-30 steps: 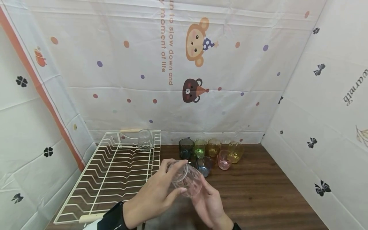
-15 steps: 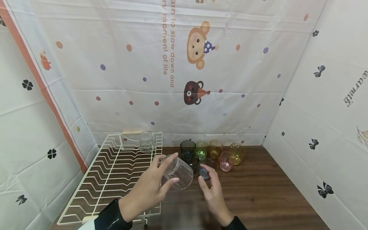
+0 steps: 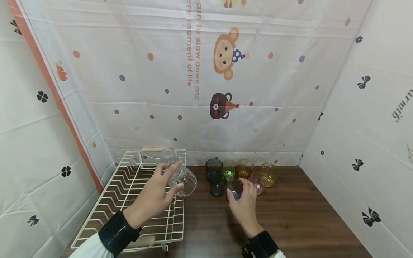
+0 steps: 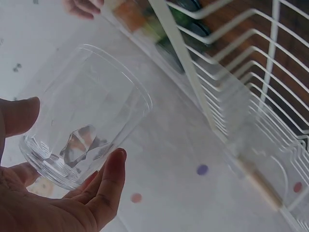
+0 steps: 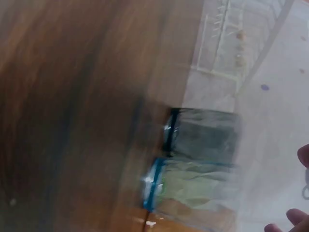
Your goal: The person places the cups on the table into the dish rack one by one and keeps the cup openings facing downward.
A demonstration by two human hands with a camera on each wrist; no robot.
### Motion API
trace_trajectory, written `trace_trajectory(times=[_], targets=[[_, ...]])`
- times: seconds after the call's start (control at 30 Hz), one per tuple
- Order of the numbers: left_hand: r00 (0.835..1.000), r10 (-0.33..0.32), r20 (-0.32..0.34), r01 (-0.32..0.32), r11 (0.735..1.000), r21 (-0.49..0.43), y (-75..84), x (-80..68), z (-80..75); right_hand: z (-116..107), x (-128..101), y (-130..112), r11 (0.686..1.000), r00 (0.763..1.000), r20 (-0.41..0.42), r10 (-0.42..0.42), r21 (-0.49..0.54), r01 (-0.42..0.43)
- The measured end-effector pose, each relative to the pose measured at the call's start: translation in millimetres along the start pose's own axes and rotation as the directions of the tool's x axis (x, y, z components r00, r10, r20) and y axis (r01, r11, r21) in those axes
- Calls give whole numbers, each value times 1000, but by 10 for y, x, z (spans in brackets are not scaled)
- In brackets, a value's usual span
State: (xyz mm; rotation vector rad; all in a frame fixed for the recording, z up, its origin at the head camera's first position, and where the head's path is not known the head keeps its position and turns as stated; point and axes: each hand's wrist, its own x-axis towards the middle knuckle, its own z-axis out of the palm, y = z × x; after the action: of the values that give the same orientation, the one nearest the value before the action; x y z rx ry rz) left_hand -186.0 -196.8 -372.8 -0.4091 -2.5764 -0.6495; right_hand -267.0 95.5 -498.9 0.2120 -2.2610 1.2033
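My left hand [image 3: 153,191] grips a clear drinking glass [image 3: 188,182] near its base, over the right side of the white wire dish rack [image 3: 176,236]. The glass is tilted, its mouth facing lower right; the left wrist view shows its faceted base [image 4: 79,145] between thumb and fingers. My right hand [image 3: 244,208] reaches over a blue-grey glass [image 3: 235,189] on the table, thumb and fingers spread at its two sides. In the right wrist view that glass [image 5: 193,188] stands apart from the fingertips [image 5: 297,216] at the right edge.
Behind the blue-grey glass stand a tall dark glass [image 3: 214,167], a smaller dark one, and green, amber, yellow [image 3: 270,173] and pink [image 3: 259,181] glasses. Another clear glass [image 3: 168,154] is at the rack's back. Printed cloth [image 3: 145,89] encloses the wooden table [image 3: 290,215].
Both hands were at the clear glass; my right hand has let go and moved right to the blue-grey glass. My left hand has carried the clear glass left and back over the rack.
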Motion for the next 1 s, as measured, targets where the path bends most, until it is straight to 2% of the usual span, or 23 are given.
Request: trace_trajectory(times=[0.2, 0.4, 0.6, 0.73, 1.0], targets=[[999, -46, -29, 47, 997, 63, -228, 99, -50, 65, 71, 164, 995, 996, 20, 82, -63, -81], [995, -92, 25, 89, 990, 106, -442, 193, -62, 112, 162, 221, 973, 979, 117, 170, -178, -148], [993, -115, 38, 107, 978, 181, -670, 256, 32, 152, 207, 217, 945, 974, 165, 156, -312, -99], [984, -161, 74, 141, 966, 217, -807, 290, 109, 150, 232, 208, 929, 973, 186, 138, -365, -62], [963, -225, 151, 196, 963, 185, -982, 406, 291, 61, 310, 189, 918, 959, 233, 161, -393, -58]])
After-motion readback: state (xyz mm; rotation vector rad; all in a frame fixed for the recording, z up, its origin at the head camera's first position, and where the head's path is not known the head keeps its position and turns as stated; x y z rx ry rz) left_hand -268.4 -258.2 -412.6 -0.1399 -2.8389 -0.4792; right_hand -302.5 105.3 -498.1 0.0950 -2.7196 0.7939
